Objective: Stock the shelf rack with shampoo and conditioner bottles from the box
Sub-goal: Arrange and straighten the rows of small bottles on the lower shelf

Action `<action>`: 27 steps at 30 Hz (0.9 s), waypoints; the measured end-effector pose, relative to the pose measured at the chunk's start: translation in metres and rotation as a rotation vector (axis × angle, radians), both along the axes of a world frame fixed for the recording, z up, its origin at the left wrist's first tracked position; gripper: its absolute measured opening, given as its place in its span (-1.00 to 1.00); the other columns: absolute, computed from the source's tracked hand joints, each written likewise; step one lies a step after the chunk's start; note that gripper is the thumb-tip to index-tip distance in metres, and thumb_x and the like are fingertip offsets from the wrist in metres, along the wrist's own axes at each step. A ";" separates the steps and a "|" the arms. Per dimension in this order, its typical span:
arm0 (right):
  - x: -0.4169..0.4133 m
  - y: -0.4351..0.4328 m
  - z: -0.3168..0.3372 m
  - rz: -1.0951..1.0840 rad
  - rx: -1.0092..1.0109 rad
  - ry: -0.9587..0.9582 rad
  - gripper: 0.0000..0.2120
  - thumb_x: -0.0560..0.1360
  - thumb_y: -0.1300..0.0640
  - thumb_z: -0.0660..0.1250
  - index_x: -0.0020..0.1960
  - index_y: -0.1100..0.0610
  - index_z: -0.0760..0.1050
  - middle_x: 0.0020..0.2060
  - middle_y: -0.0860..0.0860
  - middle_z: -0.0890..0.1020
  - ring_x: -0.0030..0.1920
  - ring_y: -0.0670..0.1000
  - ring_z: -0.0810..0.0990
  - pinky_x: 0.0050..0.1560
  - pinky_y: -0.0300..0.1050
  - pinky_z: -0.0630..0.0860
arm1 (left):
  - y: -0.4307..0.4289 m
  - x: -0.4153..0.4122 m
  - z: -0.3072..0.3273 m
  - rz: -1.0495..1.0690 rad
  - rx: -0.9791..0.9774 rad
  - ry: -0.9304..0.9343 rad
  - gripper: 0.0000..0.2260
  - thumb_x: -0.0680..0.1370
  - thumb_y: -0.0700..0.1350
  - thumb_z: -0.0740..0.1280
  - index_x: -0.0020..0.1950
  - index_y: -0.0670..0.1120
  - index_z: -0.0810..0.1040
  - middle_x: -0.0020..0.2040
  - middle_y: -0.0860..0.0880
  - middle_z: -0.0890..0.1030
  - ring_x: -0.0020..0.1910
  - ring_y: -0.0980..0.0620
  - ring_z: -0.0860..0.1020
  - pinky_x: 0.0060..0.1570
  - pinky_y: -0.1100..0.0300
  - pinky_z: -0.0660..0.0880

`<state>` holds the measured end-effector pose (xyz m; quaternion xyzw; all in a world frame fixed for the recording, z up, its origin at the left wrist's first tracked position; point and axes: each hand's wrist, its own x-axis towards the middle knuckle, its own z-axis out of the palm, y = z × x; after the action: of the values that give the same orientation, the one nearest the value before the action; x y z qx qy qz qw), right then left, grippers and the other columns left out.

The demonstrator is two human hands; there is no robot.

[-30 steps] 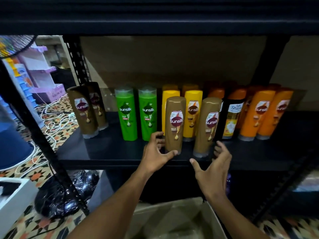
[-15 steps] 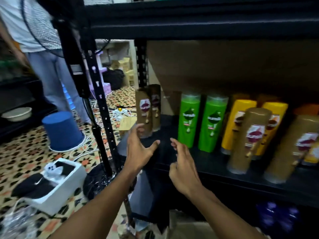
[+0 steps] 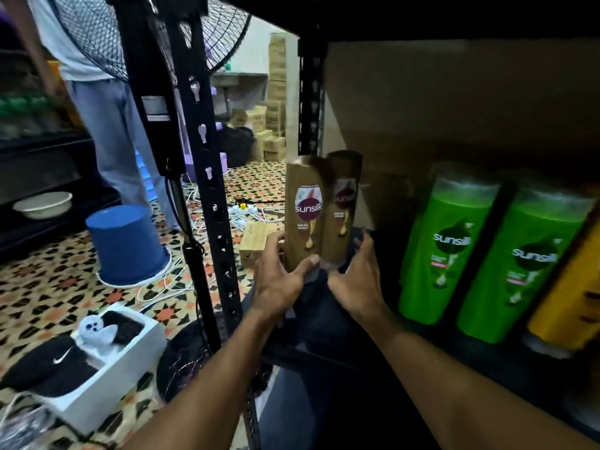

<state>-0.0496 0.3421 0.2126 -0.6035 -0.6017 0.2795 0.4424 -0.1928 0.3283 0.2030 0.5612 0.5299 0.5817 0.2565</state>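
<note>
Two brown Sunsilk bottles stand upright side by side at the left end of the black shelf [image 3: 373,349]. My left hand [image 3: 279,280] wraps the base of the front brown bottle [image 3: 305,212], thumb across its front. My right hand [image 3: 357,280] cups the base of the rear brown bottle [image 3: 342,206] from the right. Two green Sunsilk bottles [image 3: 444,248] [image 3: 516,274] stand further right, then a yellow bottle [image 3: 565,306] at the frame edge. The box is not in view.
The rack's black perforated upright [image 3: 207,177] rises just left of my hands. Behind it stand a fan [image 3: 97,37], a person in jeans [image 3: 110,131], an overturned blue bucket [image 3: 126,245], loose cables and a white box with a black cap [image 3: 65,362] on the patterned floor.
My view and both hands have swung left, away from the two brown bottles in the middle of the shelf. Both hands have closed around the brown pair at the left end.
</note>
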 end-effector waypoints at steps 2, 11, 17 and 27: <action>-0.006 0.011 -0.001 -0.017 0.021 0.000 -0.02 0.37 0.09 0.59 0.57 -0.02 0.03 0.47 0.04 0.38 0.47 0.09 0.37 0.48 0.09 0.34 | 0.001 -0.001 -0.002 0.033 -0.003 -0.011 -0.52 0.46 -0.04 0.57 0.30 0.06 0.45 0.05 0.12 0.70 0.02 0.21 0.66 0.11 0.01 0.63; -0.014 0.016 0.001 -0.098 0.071 -0.001 -0.23 0.40 0.02 0.57 0.44 0.06 0.20 0.31 0.14 0.53 0.32 0.21 0.50 0.32 0.10 0.47 | 0.001 0.001 0.003 0.074 -0.033 0.017 -0.48 0.41 0.06 0.60 0.25 0.12 0.41 0.04 0.17 0.68 0.01 0.20 0.66 0.03 0.14 0.64; -0.011 -0.005 0.002 -0.191 0.059 0.019 -0.20 0.33 -0.10 0.61 0.38 0.07 0.24 0.27 0.13 0.51 0.29 0.18 0.50 0.28 0.03 0.46 | -0.002 0.003 0.007 0.091 -0.051 0.091 -0.51 0.47 0.00 0.56 0.25 0.11 0.35 0.05 0.17 0.65 0.04 0.13 0.65 0.08 0.05 0.63; -0.016 -0.018 0.006 -0.265 0.144 0.046 -0.25 0.46 0.02 0.52 0.50 0.14 0.21 0.37 0.12 0.46 0.37 0.14 0.45 0.34 -0.09 0.34 | -0.003 0.003 0.008 0.102 -0.058 0.134 -0.56 0.50 0.01 0.53 0.22 0.04 0.34 0.00 0.17 0.60 0.02 0.06 0.62 -0.07 0.20 0.55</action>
<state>-0.0652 0.3237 0.2187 -0.6379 -0.5249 0.1882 0.5312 -0.1894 0.3255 0.2105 0.5634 0.5905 0.5397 0.2066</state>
